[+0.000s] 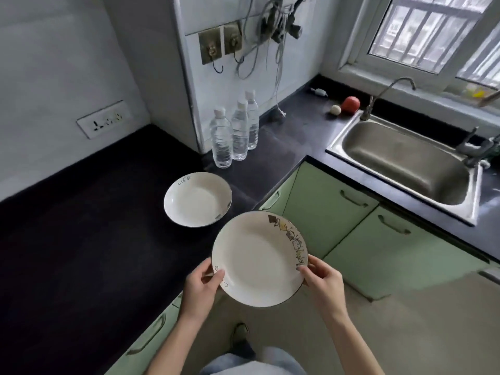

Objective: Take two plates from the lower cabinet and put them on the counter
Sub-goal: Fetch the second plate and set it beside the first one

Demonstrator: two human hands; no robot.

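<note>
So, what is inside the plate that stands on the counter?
The plate on the counter holds nothing; only printed marks show on its rim. What lies beneath it on the black counter is covered.

Three water bottles by the wall, steel sink, red fruit beside it.

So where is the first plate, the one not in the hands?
In the head view the first plate lies on the dark counter left of centre, just before the three water bottles and beyond the held plate.

3 bottles behind plate
</note>
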